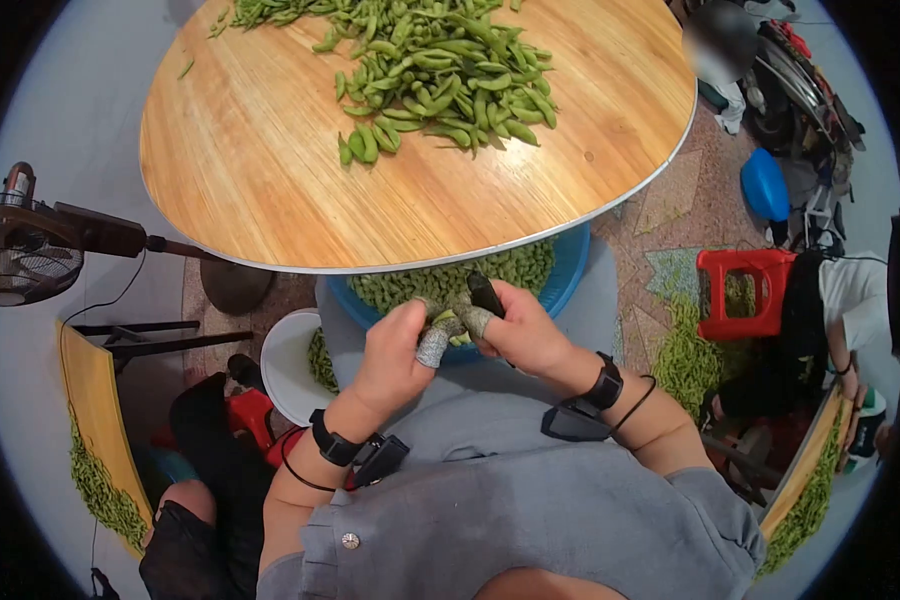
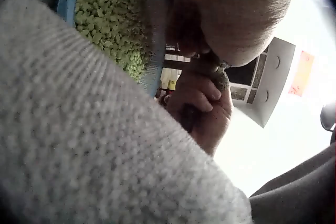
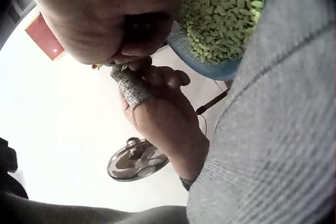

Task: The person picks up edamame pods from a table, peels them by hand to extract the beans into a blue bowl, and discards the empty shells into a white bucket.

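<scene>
In the head view, my left hand (image 1: 395, 350) and right hand (image 1: 525, 330) meet at the fingertips over the front of a blue basin (image 1: 573, 265) heaped with green pods (image 1: 515, 265). Grey speckled wraps (image 1: 433, 347) cover some of the digits. The left thumb and fingers pinch a small green soybean pod, mostly hidden; a bit of the pod (image 3: 124, 67) shows in the right wrist view. A short black handle (image 1: 485, 295) sticks out of the right hand's curled fingers; the rest of that tool is hidden. Dark shapes also show inside the right hand (image 2: 202, 100) in the left wrist view.
Ahead stands a wooden table (image 1: 300, 190) with a pile of soybean pods (image 1: 450, 85). A white bucket (image 1: 288, 365) stands left of the basin. A fan (image 1: 30, 250) is at left, a red stool (image 1: 745, 290) at right. Other people sit on both sides; pods (image 1: 685, 360) lie on the floor.
</scene>
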